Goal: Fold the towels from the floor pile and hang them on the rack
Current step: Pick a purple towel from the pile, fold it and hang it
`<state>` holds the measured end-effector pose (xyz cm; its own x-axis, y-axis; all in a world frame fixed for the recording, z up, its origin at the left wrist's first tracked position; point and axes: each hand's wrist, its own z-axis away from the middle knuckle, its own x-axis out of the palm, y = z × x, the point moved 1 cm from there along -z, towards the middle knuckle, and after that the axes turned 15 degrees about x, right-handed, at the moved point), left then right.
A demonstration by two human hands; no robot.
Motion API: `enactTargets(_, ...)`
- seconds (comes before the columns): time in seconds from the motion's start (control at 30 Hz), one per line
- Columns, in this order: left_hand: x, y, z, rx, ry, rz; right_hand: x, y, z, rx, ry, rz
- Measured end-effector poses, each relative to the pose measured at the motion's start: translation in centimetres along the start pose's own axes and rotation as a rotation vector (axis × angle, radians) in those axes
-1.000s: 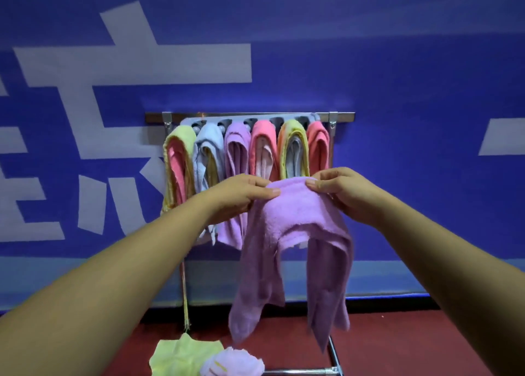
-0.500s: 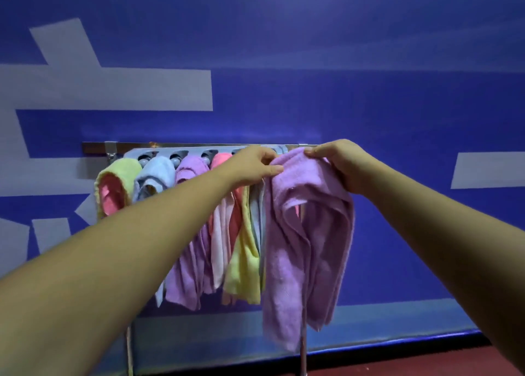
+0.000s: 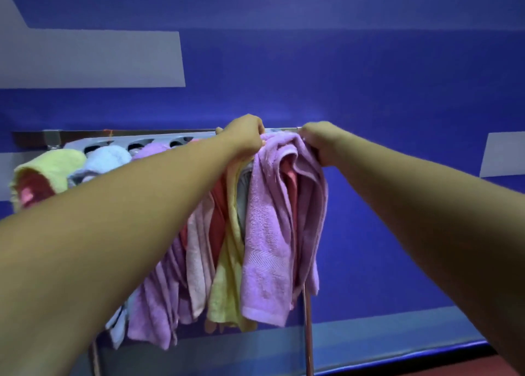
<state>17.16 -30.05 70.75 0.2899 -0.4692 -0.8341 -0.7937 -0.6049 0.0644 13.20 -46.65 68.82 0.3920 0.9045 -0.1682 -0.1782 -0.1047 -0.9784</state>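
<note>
A deep blue wall [image 3: 369, 77] fills most of the view. It carries broad pale grey strokes [image 3: 91, 58] at the left and a smaller block at the right edge. They look like parts of very large painted characters, but they are cropped too tightly to read. A lighter blue band [image 3: 369, 330] runs along the foot of the wall above a strip of dark red floor [image 3: 460, 368].

In front of the wall stands the metal rack [image 3: 34, 138], with its top bar level and one upright post [image 3: 308, 333] at its right end. Folded towels hang along it side by side: a yellow towel [image 3: 54, 165] at the far left, a pale blue towel [image 3: 105, 159] next to it, then lilac, pink and another yellow one further right, partly hidden by the left forearm.

The lilac towel [image 3: 267, 247] hangs at the right end of the row, draped double at bar height. I cannot tell whether it already rests on the rack. The left hand [image 3: 244, 137] grips its top fold on the left with curled fingers, and the right hand [image 3: 321, 141] grips the fold on the right. No label or brand mark shows on any towel.
</note>
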Motion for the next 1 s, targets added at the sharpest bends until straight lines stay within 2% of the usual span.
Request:
enactTargets(0.1,2.1,0.9,-0.3,-0.019,0.012,-0.218,0.8,2.1,-0.9,-0.065,0.115,0.019)
enactTargets(0.2,2.0,2.0,0.5,0.068,0.16,-0.455,0.7,3.0,-1.3,-0.138,0.119,0.009)
enactTargets(0.27,1.7,3.0,1.6,0.149,0.227,-0.449,0.1,3.1,-0.7,-0.276,0.165,0.084)
enactTargets(0.37,1.5,5.0,3.9,0.095,0.234,-0.177,-0.3,3.8,0.8,-0.393,0.184,0.104)
enactTargets(0.6,4.3,6.9,5.7,-0.169,0.201,0.483,-0.3,6.3,3.6,-0.322,-0.095,-0.033)
enactTargets(0.73,5.0,7.1,5.4,-0.211,0.332,1.105,0.0,6.2,4.5,-0.272,-0.12,-0.072)
enactTargets(0.8,5.8,6.0,4.9,-0.234,0.378,1.274,0.3,5.8,5.0,-0.271,-0.113,-0.09)
enactTargets(0.87,6.6,5.3,5.4,-0.21,0.371,1.21,0.3,5.8,5.1,-0.284,-0.115,-0.093)
enactTargets(1.0,7.6,3.7,6.0,-0.086,0.211,0.752,0.1,7.3,4.8,-0.285,-0.248,-0.099)
